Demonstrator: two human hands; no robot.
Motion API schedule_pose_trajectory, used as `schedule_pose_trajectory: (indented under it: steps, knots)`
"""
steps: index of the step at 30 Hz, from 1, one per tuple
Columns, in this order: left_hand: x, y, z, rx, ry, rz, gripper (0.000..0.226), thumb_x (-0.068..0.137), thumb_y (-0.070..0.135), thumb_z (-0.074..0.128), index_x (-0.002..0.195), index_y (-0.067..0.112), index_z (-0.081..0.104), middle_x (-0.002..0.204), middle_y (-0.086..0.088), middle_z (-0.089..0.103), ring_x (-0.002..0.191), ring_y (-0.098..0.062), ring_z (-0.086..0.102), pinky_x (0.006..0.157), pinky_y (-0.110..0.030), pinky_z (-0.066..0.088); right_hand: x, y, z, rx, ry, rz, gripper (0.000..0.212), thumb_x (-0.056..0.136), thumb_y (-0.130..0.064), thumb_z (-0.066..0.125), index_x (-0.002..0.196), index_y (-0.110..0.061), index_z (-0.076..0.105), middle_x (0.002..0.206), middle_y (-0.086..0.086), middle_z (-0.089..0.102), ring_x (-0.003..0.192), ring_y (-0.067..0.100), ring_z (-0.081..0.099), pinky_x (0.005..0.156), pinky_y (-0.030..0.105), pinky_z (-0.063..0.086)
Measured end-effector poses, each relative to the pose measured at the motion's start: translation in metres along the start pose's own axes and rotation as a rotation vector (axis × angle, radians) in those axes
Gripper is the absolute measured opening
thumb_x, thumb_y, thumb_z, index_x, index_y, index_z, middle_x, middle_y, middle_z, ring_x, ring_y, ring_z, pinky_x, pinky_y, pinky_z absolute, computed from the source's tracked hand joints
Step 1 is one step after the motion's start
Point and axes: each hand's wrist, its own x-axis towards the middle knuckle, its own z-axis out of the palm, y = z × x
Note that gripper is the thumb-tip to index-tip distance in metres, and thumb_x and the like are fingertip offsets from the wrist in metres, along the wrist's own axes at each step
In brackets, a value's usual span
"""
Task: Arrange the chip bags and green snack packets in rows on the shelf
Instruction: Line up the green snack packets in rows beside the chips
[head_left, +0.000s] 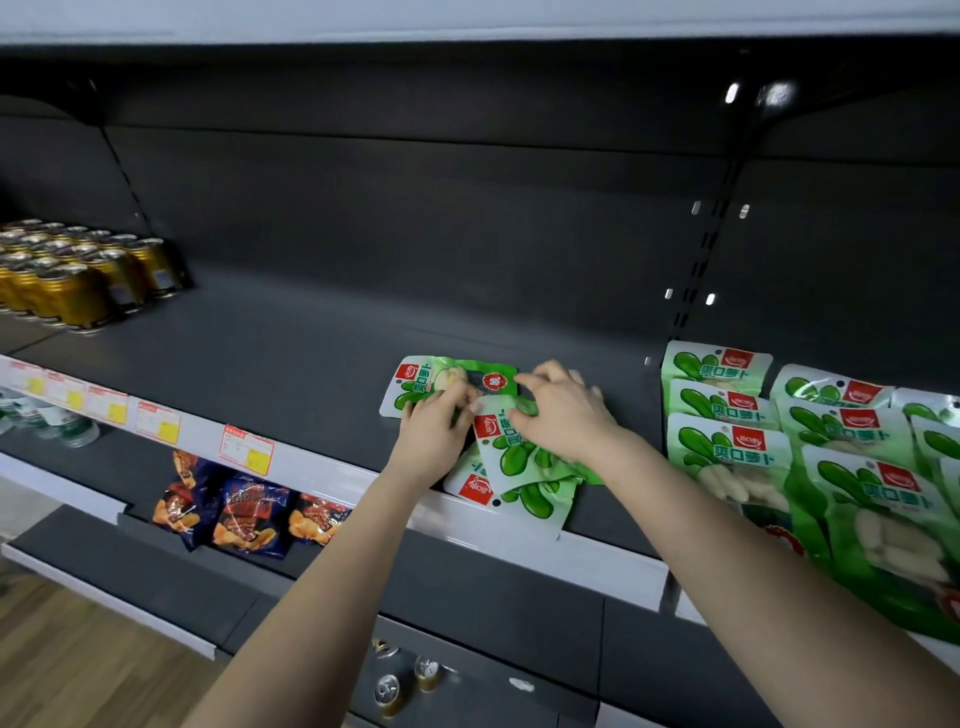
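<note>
A small pile of green snack packets (524, 465) lies near the front edge of the dark shelf (291, 364). One more green packet (447, 376) lies flat just behind the pile. My left hand (434, 434) rests on the pile's left side, its fingertips pinching the rear packet's edge. My right hand (563, 410) lies over the top of the pile with fingers curled onto a packet. On the neighbouring shelf to the right, green packets (743, 457) lie in overlapping rows. Dark blue chip bags (249, 517) lie on the shelf below.
Gold cans (78, 275) stand in rows at the shelf's far left. Price labels (244, 449) run along the white front strip. A slotted upright (696, 270) divides the two shelf bays. Several can tops (387, 688) show on a lower shelf.
</note>
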Motion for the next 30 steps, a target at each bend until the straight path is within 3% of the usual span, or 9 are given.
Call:
schedule_pose_trajectory:
  steps: [3,6,8,11,14,19,22,26,30]
  knots:
    - [-0.001,0.001,0.000,0.015,0.003,0.024,0.005,0.098,0.028,0.042,0.095,0.027,0.046,0.085,0.008,0.055,0.090,-0.023,0.053,0.102,-0.050,0.031,0.005,-0.001,0.013,0.096,-0.081,-0.013,0.048,0.095,-0.037,0.048,0.139,-0.020,0.041,0.144,0.004,0.040,0.131,0.029,0.037,0.109,0.047,0.029]
    - [-0.003,0.006,0.001,0.083,-0.033,-0.008,0.017,0.098,0.031,0.041,0.106,0.019,0.050,0.091,0.005,0.060,0.100,-0.024,0.055,0.108,-0.048,0.026,0.006,0.002,0.018,0.160,0.094,0.026,0.026,0.097,-0.028,0.048,0.119,-0.015,0.049,0.123,0.008,0.056,0.116,0.029,0.052,0.099,0.041,0.040]
    - [-0.004,0.008,0.001,0.127,-0.058,-0.038,0.029,0.095,0.044,0.042,0.102,0.019,0.056,0.102,0.000,0.063,0.106,-0.028,0.053,0.108,-0.046,0.026,0.005,0.007,0.014,0.073,0.203,0.060,0.021,0.099,-0.028,0.044,0.116,-0.016,0.047,0.114,0.010,0.061,0.111,0.030,0.054,0.089,0.039,0.041]
    - [-0.005,0.009,0.001,0.171,-0.113,-0.031,0.040,0.090,0.056,0.044,0.092,0.021,0.063,0.117,-0.003,0.060,0.114,-0.029,0.046,0.108,-0.044,0.026,0.006,0.018,0.001,0.014,0.355,0.139,0.022,0.100,-0.032,0.040,0.116,-0.017,0.045,0.110,0.011,0.063,0.105,0.031,0.055,0.077,0.037,0.038]
    - [-0.005,0.008,0.000,0.134,-0.138,-0.033,0.036,0.084,0.063,0.050,0.087,0.027,0.058,0.117,0.000,0.058,0.117,-0.027,0.042,0.107,-0.042,0.027,0.007,0.031,-0.010,0.132,0.481,0.246,0.022,0.100,-0.029,0.040,0.114,-0.012,0.044,0.106,0.016,0.063,0.095,0.038,0.060,0.066,0.036,0.036]
    - [-0.004,0.008,0.002,0.195,-0.115,-0.012,0.034,0.084,0.053,0.056,0.095,0.021,0.060,0.114,-0.001,0.058,0.115,-0.026,0.043,0.107,-0.041,0.029,0.007,0.050,-0.007,0.353,0.585,0.373,0.033,0.095,-0.006,0.043,0.127,-0.012,0.040,0.116,0.017,0.054,0.091,0.037,0.057,0.063,0.036,0.036]
    - [-0.005,0.008,0.002,0.195,-0.109,-0.013,0.033,0.085,0.050,0.056,0.098,0.020,0.063,0.116,-0.001,0.058,0.116,-0.026,0.043,0.107,-0.041,0.028,0.005,0.057,0.004,0.324,0.515,0.439,0.055,0.085,0.003,0.052,0.134,-0.016,0.038,0.128,0.016,0.044,0.105,0.036,0.052,0.073,0.038,0.042]
    - [-0.005,0.009,0.002,0.188,-0.114,-0.018,0.032,0.086,0.048,0.057,0.099,0.020,0.063,0.115,-0.002,0.058,0.116,-0.026,0.043,0.107,-0.041,0.028,-0.003,0.055,0.013,0.025,0.387,0.377,0.065,0.078,-0.016,0.068,0.136,-0.022,0.040,0.147,0.010,0.027,0.129,0.032,0.032,0.102,0.042,0.032]
    - [-0.006,0.010,0.000,0.191,-0.122,-0.017,0.032,0.087,0.047,0.055,0.109,0.023,0.060,0.120,-0.003,0.056,0.120,-0.028,0.040,0.109,-0.040,0.026,-0.005,0.042,0.027,-0.065,0.090,0.159,0.048,0.098,-0.026,0.035,0.146,-0.020,0.034,0.157,0.007,0.018,0.141,0.029,0.021,0.116,0.044,0.016]
